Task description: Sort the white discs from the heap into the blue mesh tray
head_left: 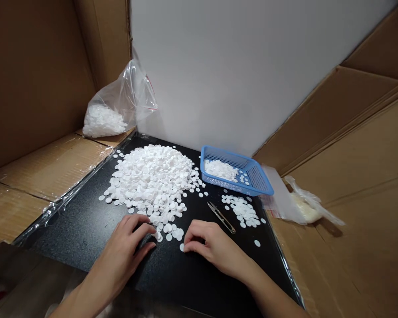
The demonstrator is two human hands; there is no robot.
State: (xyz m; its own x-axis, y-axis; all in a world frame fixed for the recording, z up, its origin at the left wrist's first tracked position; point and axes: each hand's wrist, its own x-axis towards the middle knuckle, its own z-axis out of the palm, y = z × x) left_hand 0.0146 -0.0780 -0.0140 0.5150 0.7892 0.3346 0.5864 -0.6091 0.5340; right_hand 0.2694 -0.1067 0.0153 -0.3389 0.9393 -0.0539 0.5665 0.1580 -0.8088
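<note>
A large heap of small white round discs covers the middle of the black tabletop. At the heap's near edge is my left hand, its fingers curved and apart, the fingertips against a few loose discs. My right hand is closed, with thumb and forefinger pinched at the edge of a single white disc. Beyond the right hand lie thread snips. A smaller spread of white discs is to the right of the snips.
A blue perforated basket holding white discs stands at the back right. On the left cardboard, a clear plastic bag contains white pieces. Another plastic bag with pale contents lies right of the table. Cardboard walls and a pale wall enclose the space.
</note>
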